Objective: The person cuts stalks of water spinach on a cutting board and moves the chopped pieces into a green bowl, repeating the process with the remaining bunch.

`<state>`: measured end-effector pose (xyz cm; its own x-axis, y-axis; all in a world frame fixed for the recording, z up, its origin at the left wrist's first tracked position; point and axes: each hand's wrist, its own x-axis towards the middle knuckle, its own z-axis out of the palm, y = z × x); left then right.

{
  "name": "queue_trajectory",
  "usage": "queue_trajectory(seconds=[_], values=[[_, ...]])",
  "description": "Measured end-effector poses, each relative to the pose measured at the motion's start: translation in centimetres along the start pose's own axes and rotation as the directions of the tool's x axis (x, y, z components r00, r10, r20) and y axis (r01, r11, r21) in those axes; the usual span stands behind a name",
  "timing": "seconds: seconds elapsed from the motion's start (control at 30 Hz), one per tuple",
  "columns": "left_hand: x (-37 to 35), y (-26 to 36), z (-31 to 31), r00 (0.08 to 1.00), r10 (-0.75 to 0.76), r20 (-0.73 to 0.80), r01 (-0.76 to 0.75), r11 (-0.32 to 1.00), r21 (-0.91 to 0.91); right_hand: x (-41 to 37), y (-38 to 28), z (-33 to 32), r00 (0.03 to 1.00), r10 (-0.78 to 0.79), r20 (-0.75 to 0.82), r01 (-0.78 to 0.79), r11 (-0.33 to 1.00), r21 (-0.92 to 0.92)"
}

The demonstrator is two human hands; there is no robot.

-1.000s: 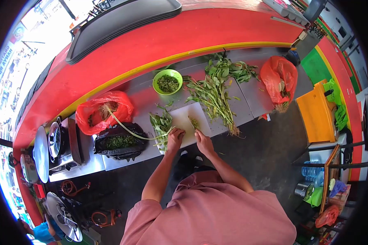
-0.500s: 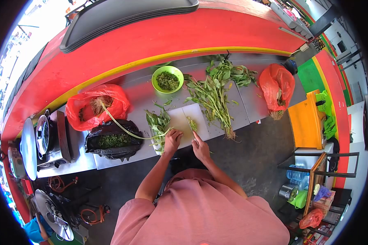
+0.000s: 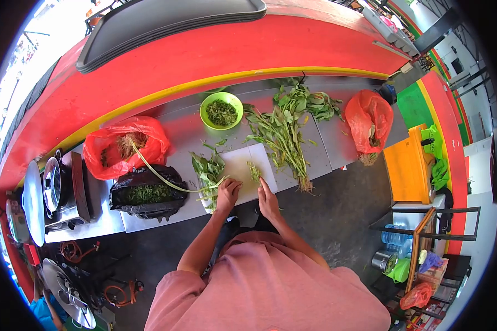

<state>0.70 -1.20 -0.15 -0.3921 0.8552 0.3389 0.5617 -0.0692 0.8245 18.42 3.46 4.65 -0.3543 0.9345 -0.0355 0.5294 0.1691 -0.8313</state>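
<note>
A white cutting board (image 3: 238, 165) lies at the counter's front edge. My left hand (image 3: 228, 194) is closed over its left half, fingers curled; what they grip is hidden. Right beside that hand lies a bunch of leafy stems (image 3: 209, 168), overlapping the board's left edge. My right hand (image 3: 268, 199) is closed at the board's front right around a knife, mostly hidden, its thin blade pointing away from me. Chopped greens (image 3: 253, 170) form a small pile beside the blade. Behind the board stands a lime-green bowl (image 3: 238, 105) of chopped greens.
Long-stemmed greens (image 3: 284, 132) with roots lie right of the board. A red bag (image 3: 163, 135) and a black bag (image 3: 128, 207) of cut greens sit left, near a stove (image 3: 72, 187). Another red bag (image 3: 370, 118) stands far right. A red wall (image 3: 204, 60) backs the counter.
My left hand has drawn slightly left and toward me, away from the chopped pile. My right hand has shifted slightly, staying by the pile. The whole view has shifted a little.
</note>
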Motion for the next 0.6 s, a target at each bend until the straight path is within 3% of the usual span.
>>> queue_trajectory(seconds=[0.07, 0.1, 0.17, 0.27, 0.33, 0.4, 0.6], values=[[-0.3, -0.1, -0.1, 1.000, -0.007, -0.006, 0.007, 1.000, -0.012, -0.3, -0.6, -0.8, 0.969, 0.133, 0.207, -0.140, 0.990, 0.021], [-0.4, -0.2, -0.2, 0.999, 0.029, -0.017, -0.029, 0.999, 0.028, -0.5, -0.3, -0.5, 0.969, 0.134, 0.209, -0.141, 0.990, 0.020], [-0.8, -0.1, 0.2, 0.998, 0.061, -0.026, -0.059, 0.996, 0.065, -1.8, 1.1, 0.3, 0.982, -0.153, 0.109, 0.147, 0.987, 0.058], [-1.3, 0.4, 0.1, 0.997, 0.050, -0.052, -0.040, 0.983, 0.180, -3.0, 1.3, 0.5, 0.981, -0.181, 0.075, 0.175, 0.981, 0.077], [-1.5, 0.8, -0.1, 0.998, 0.054, -0.011, -0.047, 0.944, 0.326, -3.3, 0.4, -0.4, 0.984, -0.151, 0.090, 0.141, 0.984, 0.111], [-1.4, 0.6, -0.2, 0.998, 0.059, -0.008, -0.053, 0.944, 0.325, -3.4, -0.5, -1.5, 0.951, 0.142, 0.276, -0.163, 0.985, 0.052], [-0.7, -0.6, 0.5, 0.998, 0.019, 0.056, -0.035, 0.955, 0.295, -4.6, -0.3, -2.7, 0.947, 0.154, 0.283, -0.181, 0.981, 0.072]])
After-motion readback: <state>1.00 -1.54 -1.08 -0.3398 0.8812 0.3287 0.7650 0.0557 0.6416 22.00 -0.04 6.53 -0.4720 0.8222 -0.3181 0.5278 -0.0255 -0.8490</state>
